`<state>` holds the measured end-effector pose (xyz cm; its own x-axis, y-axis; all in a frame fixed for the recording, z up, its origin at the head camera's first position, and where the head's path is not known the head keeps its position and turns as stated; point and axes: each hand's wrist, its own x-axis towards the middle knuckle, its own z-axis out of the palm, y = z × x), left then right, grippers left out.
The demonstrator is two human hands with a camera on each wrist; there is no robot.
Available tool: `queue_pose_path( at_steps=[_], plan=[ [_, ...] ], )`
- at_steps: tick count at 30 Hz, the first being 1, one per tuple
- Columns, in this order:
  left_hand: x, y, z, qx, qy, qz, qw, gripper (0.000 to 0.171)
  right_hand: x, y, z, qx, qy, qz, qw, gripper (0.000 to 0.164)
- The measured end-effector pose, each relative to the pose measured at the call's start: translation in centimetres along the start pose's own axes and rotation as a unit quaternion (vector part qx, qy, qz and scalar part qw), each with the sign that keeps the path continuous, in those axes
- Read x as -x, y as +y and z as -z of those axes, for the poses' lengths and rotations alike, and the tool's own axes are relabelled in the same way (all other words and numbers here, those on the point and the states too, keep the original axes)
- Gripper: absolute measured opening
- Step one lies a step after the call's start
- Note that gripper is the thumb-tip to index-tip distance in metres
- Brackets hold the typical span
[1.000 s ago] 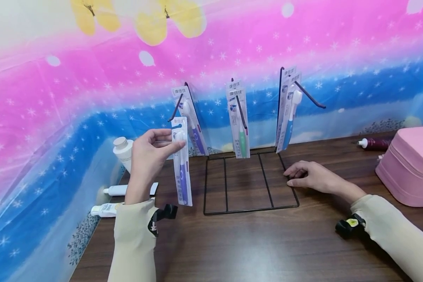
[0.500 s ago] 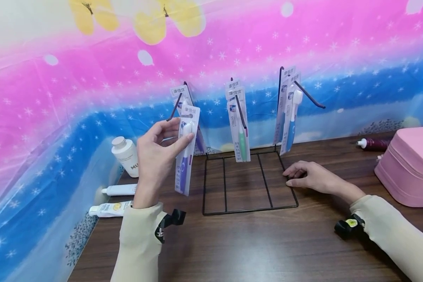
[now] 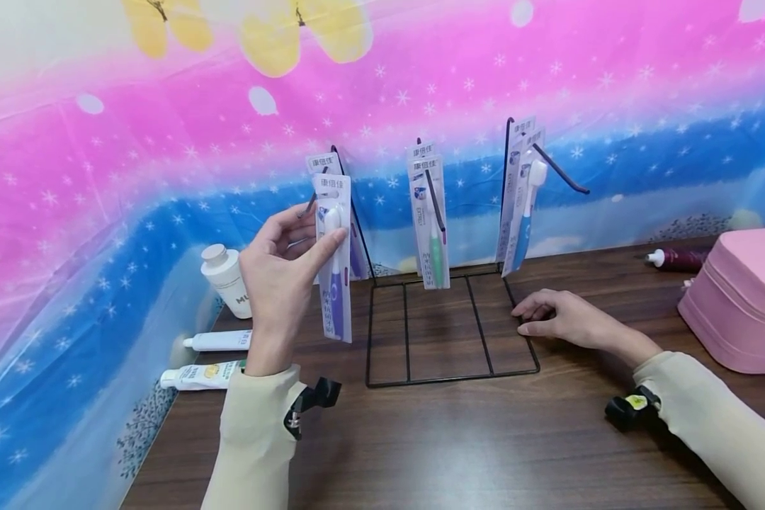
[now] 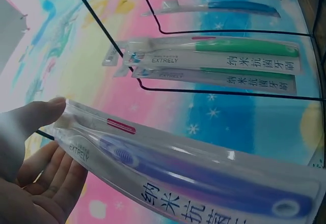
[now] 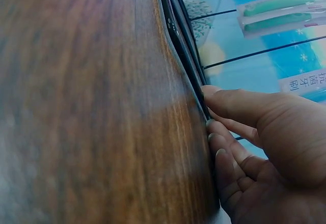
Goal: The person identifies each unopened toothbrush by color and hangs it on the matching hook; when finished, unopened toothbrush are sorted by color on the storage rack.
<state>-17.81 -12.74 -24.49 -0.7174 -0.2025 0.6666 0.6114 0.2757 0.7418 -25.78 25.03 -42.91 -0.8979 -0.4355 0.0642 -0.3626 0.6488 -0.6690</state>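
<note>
My left hand pinches a packaged purple toothbrush between thumb and fingers, its card upright in front of the left hook of a black wire display rack. The hook's tip overlaps the card's top in the head view. Behind it another purple toothbrush pack hangs on that hook. In the left wrist view the held purple toothbrush lies across the lower half. My right hand holds the right side wire of the rack's base; in the right wrist view its thumb and fingertips meet at the black wire.
Green toothbrush packs hang on the middle hook, blue ones on the right. A white bottle and two toothpaste tubes are at left. A pink case and a dark red tube are at right.
My left hand has raised the purple toothbrush pack, bringing its top up to the left hook's tip. The hanging green and blue packs swing slightly. My right hand stays in place.
</note>
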Motion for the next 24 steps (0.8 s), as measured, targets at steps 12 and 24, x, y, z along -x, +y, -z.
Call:
queue_pose_path(
  at_steps=[12,24],
  plan=[
    [-0.2,-0.1,0.0,0.022,0.007,0.008,0.9997,0.044,0.0,-0.1,0.2,0.004,0.001,-0.005,1.0,0.036],
    [-1.0,-1.5,0.0,0.021,0.026,0.038,0.9987,0.047,-0.1,0.1,0.0,0.004,-0.003,-0.009,1.0,0.037]
  ],
)
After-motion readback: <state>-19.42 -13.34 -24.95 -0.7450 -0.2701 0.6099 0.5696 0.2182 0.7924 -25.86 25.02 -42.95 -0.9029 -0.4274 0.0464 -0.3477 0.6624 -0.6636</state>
